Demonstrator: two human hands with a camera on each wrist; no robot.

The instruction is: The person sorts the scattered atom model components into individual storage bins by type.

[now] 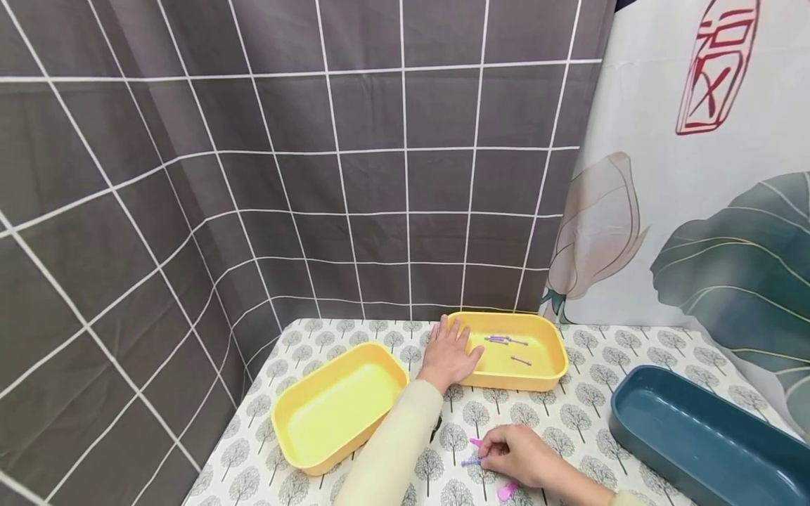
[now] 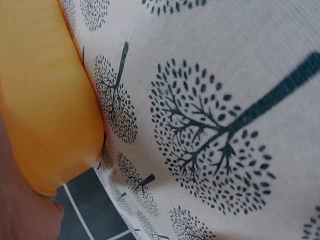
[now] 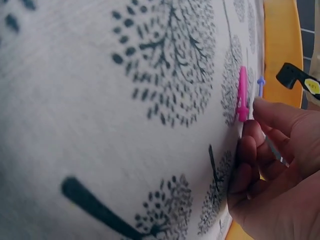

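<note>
My left hand [image 1: 448, 353] rests over the left end of a yellow tray [image 1: 557, 376], fingers spread and straight. In the left wrist view, part of that hand [image 2: 25, 210] lies along the tray's outer wall [image 2: 55, 95]. Several small purple sticks [image 1: 521, 360] lie inside this tray. Low over the cloth, my right hand [image 1: 522, 453] has curled fingers and pinches a thin bluish-purple stick [image 1: 470, 463], partly hidden by the fingertips. Beside those fingers is a pink stick-like piece [image 3: 242, 95]. Another pink piece [image 1: 507, 490] lies nearer the front.
A second yellow tray [image 1: 297, 460] stands at the left with nothing visible inside. At the right is a dark blue tray [image 1: 639, 436]. The table has a tree-print cloth [image 1: 455, 436], with a dark gridded curtain [image 1: 373, 183] behind. A black device [image 3: 287, 76] shows near the left sleeve.
</note>
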